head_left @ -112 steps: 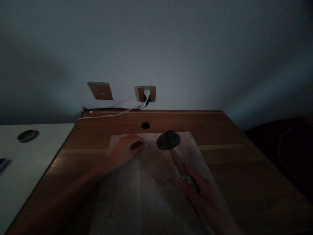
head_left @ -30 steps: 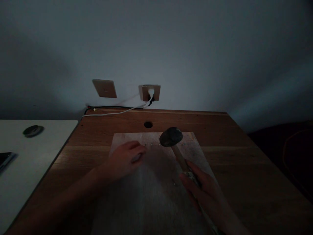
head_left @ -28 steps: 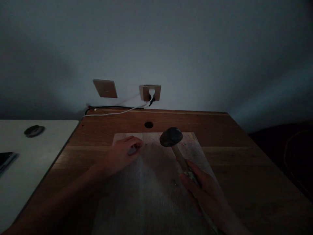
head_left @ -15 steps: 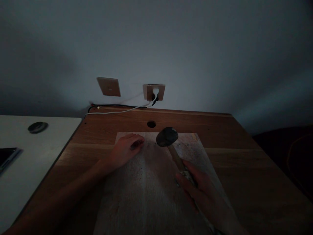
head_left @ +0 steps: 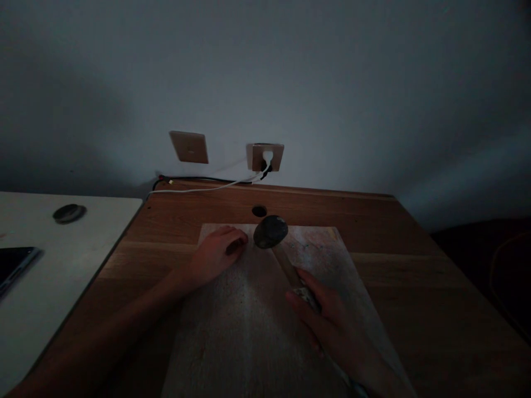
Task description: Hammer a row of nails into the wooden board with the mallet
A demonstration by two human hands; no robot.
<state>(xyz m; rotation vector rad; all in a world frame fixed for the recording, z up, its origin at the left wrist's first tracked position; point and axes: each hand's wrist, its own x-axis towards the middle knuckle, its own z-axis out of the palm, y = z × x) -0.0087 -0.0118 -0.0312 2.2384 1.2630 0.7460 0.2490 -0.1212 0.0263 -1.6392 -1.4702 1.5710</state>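
Black mallet point(head_left: 271, 231) in fingers point(head_left: 314, 285), plug point(head_left: 267, 156) in socket point(head_left: 258, 159)

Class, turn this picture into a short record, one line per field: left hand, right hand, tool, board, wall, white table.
Left hand: fingers curled, over the board; whether it holds anything is unclear
Right hand: gripping the mallet by its handle
Tool: mallet, dark head, beside the left fingertips
Board: flat on the wooden table
Wall: socket with white plug; another plate to its left
White table: round dark object, dark flat object
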